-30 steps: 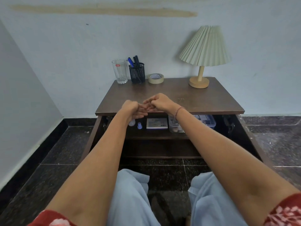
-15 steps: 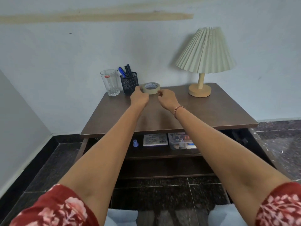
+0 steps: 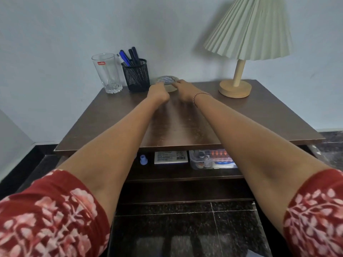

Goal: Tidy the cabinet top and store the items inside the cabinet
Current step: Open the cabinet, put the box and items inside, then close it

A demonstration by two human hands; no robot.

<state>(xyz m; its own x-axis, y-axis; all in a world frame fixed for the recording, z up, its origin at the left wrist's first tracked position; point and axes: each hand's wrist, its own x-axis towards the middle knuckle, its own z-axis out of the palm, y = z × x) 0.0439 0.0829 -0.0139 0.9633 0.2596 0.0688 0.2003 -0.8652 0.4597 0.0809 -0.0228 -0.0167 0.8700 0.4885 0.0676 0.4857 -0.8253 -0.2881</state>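
Tape (image 3: 166, 80) at the back of the bench (image 3: 259, 117), beside the pot (image 3: 136, 76), is our step: left grip (image 3: 158, 92) and right grip (image 3: 183, 89) curl round its rim. Next we should lift it down to the shelf (image 3: 176, 173).

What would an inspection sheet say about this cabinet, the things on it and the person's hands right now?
Surface: brown cabinet top, wood scuffed.
Job's things: tape roll, glass, pen holder along the back edge.
Clutter: lamp at back right; shelf below holds blue cap, flat box, clear plastic box.
Grippers: left hand and right hand grip the tape roll from either side.
Cables: nothing seen.
Surroundings: pale wall, dark tiled floor.
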